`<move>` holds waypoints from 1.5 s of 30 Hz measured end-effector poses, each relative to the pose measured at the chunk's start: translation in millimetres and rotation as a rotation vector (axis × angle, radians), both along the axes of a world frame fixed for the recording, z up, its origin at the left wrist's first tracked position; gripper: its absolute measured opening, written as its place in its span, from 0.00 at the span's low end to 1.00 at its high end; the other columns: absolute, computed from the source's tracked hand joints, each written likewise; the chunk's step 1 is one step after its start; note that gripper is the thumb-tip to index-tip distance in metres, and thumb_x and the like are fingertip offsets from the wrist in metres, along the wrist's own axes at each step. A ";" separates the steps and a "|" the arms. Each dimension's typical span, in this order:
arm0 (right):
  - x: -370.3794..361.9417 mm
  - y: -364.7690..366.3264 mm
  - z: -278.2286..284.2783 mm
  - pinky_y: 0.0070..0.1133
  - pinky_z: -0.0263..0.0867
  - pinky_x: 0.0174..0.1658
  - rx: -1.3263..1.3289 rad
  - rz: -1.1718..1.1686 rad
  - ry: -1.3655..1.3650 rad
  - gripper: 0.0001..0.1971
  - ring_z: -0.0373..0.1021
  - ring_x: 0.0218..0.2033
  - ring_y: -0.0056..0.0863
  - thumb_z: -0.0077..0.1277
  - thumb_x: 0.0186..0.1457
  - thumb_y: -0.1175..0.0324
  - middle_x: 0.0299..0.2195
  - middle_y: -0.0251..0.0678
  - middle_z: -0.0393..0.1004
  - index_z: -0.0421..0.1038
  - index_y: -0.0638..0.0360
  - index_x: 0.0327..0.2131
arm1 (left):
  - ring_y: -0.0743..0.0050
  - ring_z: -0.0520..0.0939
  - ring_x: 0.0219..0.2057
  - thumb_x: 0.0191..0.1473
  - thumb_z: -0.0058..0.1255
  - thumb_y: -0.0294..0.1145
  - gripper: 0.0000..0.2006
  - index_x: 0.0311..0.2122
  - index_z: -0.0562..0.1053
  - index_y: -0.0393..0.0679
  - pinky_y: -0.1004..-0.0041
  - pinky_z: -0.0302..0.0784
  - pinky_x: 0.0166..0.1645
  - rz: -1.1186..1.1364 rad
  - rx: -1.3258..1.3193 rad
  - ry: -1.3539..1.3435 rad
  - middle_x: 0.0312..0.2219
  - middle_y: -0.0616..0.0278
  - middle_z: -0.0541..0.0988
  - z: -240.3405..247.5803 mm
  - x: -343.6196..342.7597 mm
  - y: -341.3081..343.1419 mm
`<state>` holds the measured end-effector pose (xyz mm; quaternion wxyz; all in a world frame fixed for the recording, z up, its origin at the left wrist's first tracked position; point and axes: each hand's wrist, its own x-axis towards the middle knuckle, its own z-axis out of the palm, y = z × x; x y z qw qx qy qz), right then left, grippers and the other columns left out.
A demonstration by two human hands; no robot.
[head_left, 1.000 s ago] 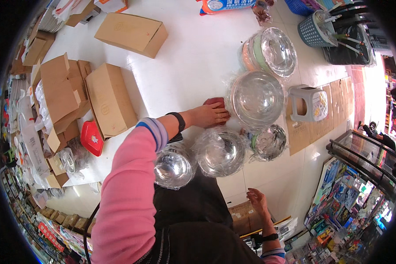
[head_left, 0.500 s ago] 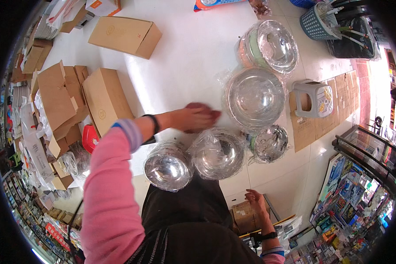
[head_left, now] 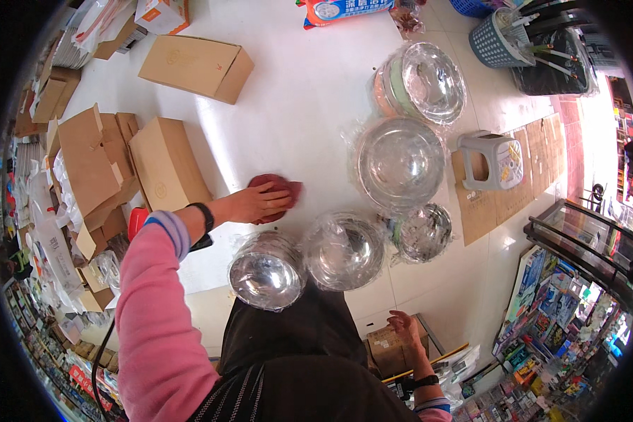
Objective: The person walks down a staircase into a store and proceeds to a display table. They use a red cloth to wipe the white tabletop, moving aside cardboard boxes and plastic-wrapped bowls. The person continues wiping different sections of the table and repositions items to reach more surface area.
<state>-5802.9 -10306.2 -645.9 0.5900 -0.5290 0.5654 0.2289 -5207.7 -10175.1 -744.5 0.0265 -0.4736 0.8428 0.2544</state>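
Observation:
My left hand (head_left: pixel 264 202) presses flat on a dark red cloth (head_left: pixel 293 191) lying on the white tabletop (head_left: pixel 288 105). Just nearer to me stand plastic-wrapped stacks of shiny metal bowls: one at the front left (head_left: pixel 266 278), and a middle stack (head_left: pixel 346 254) beside it. A smaller wrapped bowl stack (head_left: pixel 425 233) sits to their right, with a wide wrapped basin stack (head_left: pixel 401 163) beyond. My right hand (head_left: pixel 407 329) hangs off to the lower right, fingers loosely bent and apart, holding nothing.
Brown cardboard boxes (head_left: pixel 167 163) line the left, another box (head_left: pixel 195 67) farther back. More wrapped basins (head_left: pixel 432 83) stand at the far right. Beyond the table are a grey stool (head_left: pixel 491 162) on flattened cardboard (head_left: pixel 475 211), a basket (head_left: pixel 498 41) and a glass-topped case (head_left: pixel 580 235).
My left hand has slid the dark red cloth leftward over the tabletop, away from the basins. My right hand stays about where it was. The whole view has shifted slightly.

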 end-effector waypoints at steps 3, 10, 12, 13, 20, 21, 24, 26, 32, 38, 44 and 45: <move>18.2 5.6 -3.8 0.20 0.72 0.36 -0.024 0.000 -0.051 0.16 0.76 0.33 0.24 0.47 0.58 0.69 0.33 0.37 0.78 0.70 0.64 0.48 | 0.65 0.58 0.63 0.54 0.46 0.36 0.26 0.58 0.63 0.40 0.57 0.48 0.66 0.020 -0.239 0.203 0.58 0.61 0.64 -8.5 -34.4 -69.3; 41.2 -8.2 20.2 0.21 0.73 0.36 -0.106 -0.110 -0.016 0.15 0.76 0.33 0.25 0.49 0.58 0.71 0.33 0.39 0.78 0.70 0.64 0.49 | 0.65 0.62 0.60 0.50 0.50 0.41 0.27 0.56 0.66 0.47 0.59 0.50 0.64 0.247 -0.360 0.091 0.57 0.59 0.65 -3.9 -37.2 -124.9; 29.6 -8.9 12.0 0.21 0.73 0.35 -0.047 -0.166 -0.038 0.15 0.75 0.33 0.25 0.49 0.58 0.71 0.34 0.39 0.78 0.70 0.64 0.48 | 0.60 0.61 0.61 0.49 0.51 0.43 0.29 0.57 0.64 0.48 0.56 0.48 0.64 0.507 -0.367 -0.032 0.59 0.57 0.63 -11.7 9.4 -112.5; 22.5 -9.0 5.5 0.21 0.73 0.35 -0.013 -0.177 0.000 0.15 0.75 0.33 0.25 0.49 0.58 0.71 0.34 0.39 0.78 0.70 0.64 0.48 | 0.58 0.57 0.63 0.48 0.53 0.44 0.32 0.58 0.62 0.47 0.54 0.47 0.65 0.614 -0.394 -0.033 0.60 0.55 0.61 -17.8 33.2 -105.6; 14.0 -11.4 -7.2 0.20 0.72 0.32 0.001 -0.103 -0.016 0.16 0.75 0.31 0.23 0.49 0.57 0.69 0.33 0.38 0.77 0.69 0.63 0.49 | 0.42 0.49 0.65 0.48 0.53 0.55 0.47 0.65 0.47 0.37 0.45 0.51 0.63 1.294 0.054 -0.417 0.63 0.41 0.49 -18.8 50.5 -17.6; 20.0 -12.7 -6.3 0.20 0.72 0.32 -0.005 -0.075 0.003 0.17 0.75 0.31 0.23 0.49 0.57 0.69 0.33 0.37 0.77 0.70 0.63 0.49 | 0.40 0.49 0.65 0.48 0.53 0.55 0.47 0.65 0.48 0.35 0.45 0.54 0.62 1.247 0.090 -0.463 0.63 0.39 0.49 -11.9 33.0 -3.1; 37.1 -18.7 -9.5 0.20 0.71 0.33 0.020 0.018 0.014 0.17 0.75 0.32 0.23 0.49 0.56 0.68 0.33 0.37 0.77 0.70 0.63 0.49 | 0.36 0.51 0.63 0.46 0.54 0.56 0.48 0.63 0.51 0.31 0.49 0.69 0.54 1.055 0.271 -0.583 0.62 0.33 0.48 4.1 -18.7 35.7; 45.6 -23.4 -12.7 0.20 0.71 0.31 0.018 0.063 -0.014 0.16 0.74 0.31 0.23 0.48 0.57 0.68 0.32 0.36 0.77 0.70 0.63 0.48 | 0.36 0.65 0.54 0.50 0.50 0.47 0.34 0.57 0.62 0.33 0.55 0.80 0.41 0.826 0.237 -0.668 0.54 0.31 0.61 5.5 -37.3 55.9; 47.8 -47.7 -6.0 0.20 0.70 0.30 -0.033 -0.034 -0.056 0.16 0.74 0.29 0.23 0.46 0.58 0.68 0.31 0.35 0.77 0.70 0.63 0.48 | 0.45 0.79 0.34 0.52 0.43 0.29 0.12 0.41 0.66 0.36 0.56 0.77 0.34 0.989 0.137 -0.187 0.31 0.45 0.77 8.7 8.2 20.1; -21.3 -48.2 -19.9 0.21 0.72 0.31 -0.070 -0.025 0.017 0.15 0.75 0.30 0.24 0.48 0.58 0.69 0.33 0.37 0.78 0.71 0.62 0.47 | 0.45 0.72 0.46 0.46 0.57 0.36 0.20 0.43 0.67 0.41 0.56 0.71 0.49 1.327 -0.304 0.237 0.42 0.48 0.71 9.9 69.5 -157.3; -52.8 -28.4 -16.7 0.22 0.73 0.31 -0.032 -0.069 0.101 0.16 0.75 0.30 0.25 0.51 0.57 0.69 0.33 0.38 0.77 0.70 0.62 0.48 | 0.46 0.59 0.61 0.48 0.53 0.35 0.33 0.60 0.58 0.38 0.58 0.56 0.64 0.979 -0.097 0.085 0.58 0.44 0.60 -33.8 50.5 -276.5; -50.7 -26.3 -14.3 0.22 0.74 0.31 -0.015 -0.094 0.163 0.16 0.76 0.31 0.26 0.51 0.57 0.69 0.33 0.38 0.77 0.70 0.63 0.49 | 0.48 0.57 0.62 0.49 0.51 0.33 0.32 0.60 0.58 0.40 0.57 0.54 0.65 0.861 -0.113 -0.024 0.60 0.48 0.58 -37.2 41.2 -281.1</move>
